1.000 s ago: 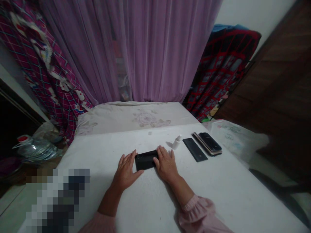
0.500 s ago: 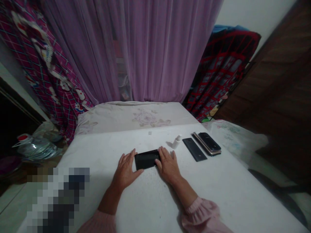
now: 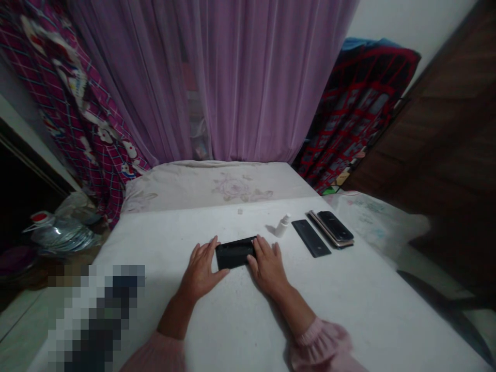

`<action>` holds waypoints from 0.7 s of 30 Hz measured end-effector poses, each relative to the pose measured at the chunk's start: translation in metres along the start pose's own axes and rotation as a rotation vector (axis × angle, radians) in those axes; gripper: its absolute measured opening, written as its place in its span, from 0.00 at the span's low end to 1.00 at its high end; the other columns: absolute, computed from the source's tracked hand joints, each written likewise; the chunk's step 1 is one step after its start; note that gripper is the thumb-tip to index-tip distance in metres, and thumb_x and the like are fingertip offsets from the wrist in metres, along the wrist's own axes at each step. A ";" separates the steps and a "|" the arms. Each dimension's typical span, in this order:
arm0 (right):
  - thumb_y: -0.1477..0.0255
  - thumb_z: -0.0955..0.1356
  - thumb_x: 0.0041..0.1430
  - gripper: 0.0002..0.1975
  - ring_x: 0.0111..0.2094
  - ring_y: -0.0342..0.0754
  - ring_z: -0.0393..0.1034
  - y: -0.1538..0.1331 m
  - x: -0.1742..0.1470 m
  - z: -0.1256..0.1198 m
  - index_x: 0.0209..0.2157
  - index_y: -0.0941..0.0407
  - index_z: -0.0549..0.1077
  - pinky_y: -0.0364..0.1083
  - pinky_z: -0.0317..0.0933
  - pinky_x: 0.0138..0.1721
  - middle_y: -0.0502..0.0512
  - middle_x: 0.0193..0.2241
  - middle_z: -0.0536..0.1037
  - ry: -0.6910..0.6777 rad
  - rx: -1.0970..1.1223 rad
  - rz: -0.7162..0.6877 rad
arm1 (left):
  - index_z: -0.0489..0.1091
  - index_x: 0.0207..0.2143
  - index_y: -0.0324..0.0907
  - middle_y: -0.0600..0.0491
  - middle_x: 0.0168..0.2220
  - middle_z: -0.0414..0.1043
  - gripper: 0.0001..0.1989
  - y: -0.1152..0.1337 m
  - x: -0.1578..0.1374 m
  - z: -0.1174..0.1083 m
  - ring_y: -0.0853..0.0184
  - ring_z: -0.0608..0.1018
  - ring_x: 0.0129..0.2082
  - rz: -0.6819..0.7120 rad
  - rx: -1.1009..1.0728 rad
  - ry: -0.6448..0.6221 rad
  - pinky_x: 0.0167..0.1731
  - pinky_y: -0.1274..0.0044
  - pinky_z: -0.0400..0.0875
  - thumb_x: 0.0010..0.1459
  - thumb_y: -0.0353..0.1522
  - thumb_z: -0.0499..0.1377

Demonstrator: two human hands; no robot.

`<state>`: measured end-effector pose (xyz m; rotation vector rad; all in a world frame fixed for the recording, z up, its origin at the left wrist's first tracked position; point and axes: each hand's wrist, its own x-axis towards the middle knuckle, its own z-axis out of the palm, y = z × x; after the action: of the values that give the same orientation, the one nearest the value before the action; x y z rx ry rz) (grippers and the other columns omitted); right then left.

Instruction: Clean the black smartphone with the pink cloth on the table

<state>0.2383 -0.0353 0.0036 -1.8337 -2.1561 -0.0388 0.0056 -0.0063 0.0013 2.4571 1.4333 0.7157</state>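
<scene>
Holding a Black Phone (image 3: 235, 254) at Both Ends

Seen from the head camera, the black phone lies lengthwise between the hands, near the middle of the white-covered table (image 3: 225, 320), its right end angled slightly away from the person. The left hand (image 3: 201, 271) grips its left end loosely, fingers at the far corner and thumb stretched to the near edge. The right hand (image 3: 268, 263) is closed over the other end, its fingers at the far corner and its thumb resting across the dark surface. How firmly either presses cannot be told. Gathered pink sleeves (image 3: 321, 338) cover the forearms.

Beyond the right hand a small white bottle (image 3: 282, 226) stands upright. Just to its right lies a dark, phone-shaped panel (image 3: 311, 238) with a round mark near its closer end, and beside that a stack of phones (image 3: 335, 227), a glossy black one on top. A tiny pale square (image 3: 240, 211) sits farther back, short of the floral cloth (image 3: 232, 187) at the far end. Behind hangs a purple curtain (image 3: 256, 77); a clear jug (image 3: 60, 232) with a red cap stands low at the left.
</scene>
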 end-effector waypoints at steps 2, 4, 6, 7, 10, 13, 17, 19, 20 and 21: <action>0.63 0.55 0.69 0.27 0.63 0.60 0.55 -0.002 0.015 0.001 0.62 0.63 0.59 0.67 0.45 0.60 0.69 0.63 0.59 -0.011 0.012 0.010 | 0.37 0.67 0.46 0.47 0.58 0.67 0.46 0.001 0.000 -0.001 0.55 0.66 0.60 0.000 -0.003 -0.001 0.63 0.55 0.49 0.53 0.37 0.61; 0.64 0.55 0.69 0.26 0.63 0.60 0.54 -0.003 0.018 0.000 0.62 0.63 0.59 0.67 0.46 0.60 0.69 0.63 0.59 -0.018 0.017 0.015 | 0.37 0.67 0.46 0.47 0.58 0.67 0.46 0.002 0.000 -0.002 0.55 0.66 0.60 -0.003 -0.003 0.003 0.63 0.56 0.49 0.53 0.37 0.61; 0.64 0.56 0.68 0.26 0.64 0.60 0.54 -0.003 0.006 -0.001 0.63 0.62 0.58 0.67 0.47 0.60 0.69 0.63 0.59 0.001 0.014 0.004 | 0.37 0.67 0.45 0.46 0.58 0.68 0.47 0.002 0.000 -0.001 0.55 0.67 0.60 -0.007 -0.002 0.014 0.63 0.56 0.49 0.53 0.38 0.61; 0.64 0.56 0.68 0.27 0.64 0.60 0.54 -0.002 -0.003 -0.001 0.64 0.62 0.57 0.66 0.47 0.60 0.69 0.64 0.58 0.015 0.013 -0.009 | 0.37 0.67 0.45 0.46 0.58 0.68 0.46 0.002 0.001 -0.001 0.55 0.67 0.59 -0.007 -0.002 0.019 0.63 0.56 0.49 0.53 0.38 0.61; 0.64 0.57 0.68 0.28 0.64 0.60 0.53 -0.001 -0.035 -0.001 0.65 0.60 0.54 0.64 0.48 0.61 0.67 0.64 0.57 0.050 0.012 -0.047 | 0.37 0.67 0.45 0.46 0.58 0.68 0.46 0.001 0.001 0.000 0.54 0.67 0.59 -0.002 -0.009 0.025 0.63 0.56 0.49 0.54 0.39 0.61; 0.64 0.57 0.68 0.28 0.64 0.60 0.53 0.000 -0.045 -0.001 0.65 0.60 0.55 0.64 0.47 0.61 0.67 0.64 0.58 0.058 0.011 -0.045 | 0.36 0.67 0.46 0.46 0.58 0.67 0.46 0.000 0.001 0.001 0.54 0.66 0.60 -0.002 -0.016 0.015 0.63 0.56 0.49 0.53 0.38 0.61; 0.64 0.56 0.68 0.26 0.62 0.61 0.56 -0.003 -0.010 -0.002 0.61 0.64 0.61 0.65 0.48 0.60 0.70 0.62 0.60 0.022 0.034 0.000 | 0.36 0.67 0.46 0.47 0.58 0.68 0.48 0.001 0.001 -0.001 0.54 0.66 0.60 -0.010 -0.016 -0.001 0.63 0.55 0.49 0.52 0.37 0.62; 0.64 0.56 0.68 0.25 0.62 0.60 0.57 -0.005 0.012 -0.003 0.60 0.64 0.63 0.65 0.48 0.60 0.70 0.62 0.62 0.009 0.053 0.027 | 0.35 0.67 0.45 0.47 0.58 0.68 0.48 0.002 0.001 -0.001 0.54 0.66 0.60 -0.011 -0.016 0.000 0.63 0.55 0.48 0.53 0.37 0.62; 0.65 0.55 0.68 0.25 0.62 0.60 0.57 -0.006 0.019 -0.004 0.59 0.63 0.64 0.65 0.47 0.60 0.69 0.61 0.63 0.009 0.061 0.039 | 0.35 0.67 0.45 0.47 0.58 0.68 0.47 0.002 0.001 -0.001 0.55 0.66 0.60 -0.011 -0.016 0.003 0.63 0.55 0.48 0.53 0.37 0.62; 0.65 0.55 0.68 0.25 0.62 0.59 0.57 -0.006 0.023 -0.004 0.60 0.63 0.63 0.65 0.48 0.60 0.69 0.61 0.63 0.010 0.066 0.044 | 0.36 0.67 0.45 0.46 0.58 0.68 0.47 0.002 0.001 -0.001 0.55 0.66 0.60 -0.011 -0.016 0.008 0.63 0.56 0.48 0.53 0.37 0.62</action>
<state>0.2300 -0.0156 0.0139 -1.8388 -2.0845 0.0325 0.0072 -0.0069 0.0035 2.4351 1.4365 0.7325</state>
